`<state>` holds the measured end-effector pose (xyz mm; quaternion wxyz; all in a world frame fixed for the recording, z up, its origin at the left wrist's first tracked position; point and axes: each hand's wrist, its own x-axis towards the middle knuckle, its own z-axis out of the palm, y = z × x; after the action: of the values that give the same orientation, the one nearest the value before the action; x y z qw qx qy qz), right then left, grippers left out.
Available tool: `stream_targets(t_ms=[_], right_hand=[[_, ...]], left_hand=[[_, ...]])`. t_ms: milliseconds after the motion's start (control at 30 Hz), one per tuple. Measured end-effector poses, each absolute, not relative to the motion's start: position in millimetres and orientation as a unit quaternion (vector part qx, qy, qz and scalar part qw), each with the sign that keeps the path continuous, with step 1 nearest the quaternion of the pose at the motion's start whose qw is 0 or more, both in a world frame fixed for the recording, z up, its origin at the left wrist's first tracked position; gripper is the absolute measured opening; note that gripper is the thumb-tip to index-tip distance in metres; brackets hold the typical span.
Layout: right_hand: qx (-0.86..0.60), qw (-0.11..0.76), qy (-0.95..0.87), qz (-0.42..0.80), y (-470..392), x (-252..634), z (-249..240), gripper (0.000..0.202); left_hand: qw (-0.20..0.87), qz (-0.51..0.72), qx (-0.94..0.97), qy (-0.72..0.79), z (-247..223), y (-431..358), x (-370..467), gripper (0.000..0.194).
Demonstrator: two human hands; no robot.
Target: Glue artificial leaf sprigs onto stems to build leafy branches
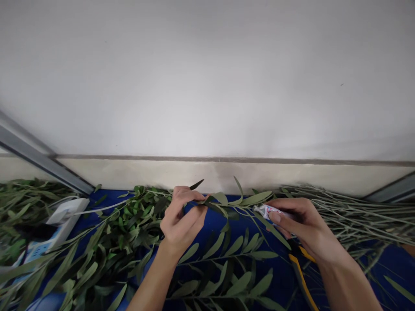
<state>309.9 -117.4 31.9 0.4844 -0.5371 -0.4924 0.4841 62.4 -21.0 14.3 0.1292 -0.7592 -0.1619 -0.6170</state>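
Observation:
My left hand pinches a leafy green sprig near its left end, thumb and fingertips pressed together. The sprig stretches rightward, its long narrow leaves spread between my hands. In my right hand is a small white tube with red and blue print, gripped between thumb and fingers. The tube's tip points left and meets or nearly meets the sprig's stem; exact contact is hard to tell. Below, more leafy branches lie on the blue surface. Yellow-and-black handles of a tool show beneath my right wrist.
A pile of leafy stems fills the left. Beside it lies a white power strip with cords. Bare grey-green stems are heaped at right. A pale wall rises behind, with metal posts at both sides.

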Motion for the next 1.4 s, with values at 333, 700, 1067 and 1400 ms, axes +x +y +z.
stream_targets(t_ms=[333, 700, 1067, 1400], right_hand=[[-0.534, 0.489, -0.489, 0.486, -118.5, 308.3, 35.0, 0.034], [-0.491, 0.496, -0.520, 0.492, -115.9, 325.8, 14.6, 0.030], [-0.350, 0.677, -0.503, 0.408, -119.5, 323.4, 12.7, 0.020], [-0.531, 0.514, -0.544, 0.397, -20.3, 253.0, -15.1, 0.025]], left_hand=[[0.113, -0.623, -0.757, -0.159, 7.3, -19.1, 60.0, 0.025], [0.135, -0.616, -0.758, -0.165, 10.6, -18.1, 57.9, 0.026], [0.113, -0.541, -0.794, -0.254, 18.8, -5.9, 27.8, 0.024], [-0.070, -0.386, -0.791, -0.470, 32.1, 10.6, -62.8, 0.004]])
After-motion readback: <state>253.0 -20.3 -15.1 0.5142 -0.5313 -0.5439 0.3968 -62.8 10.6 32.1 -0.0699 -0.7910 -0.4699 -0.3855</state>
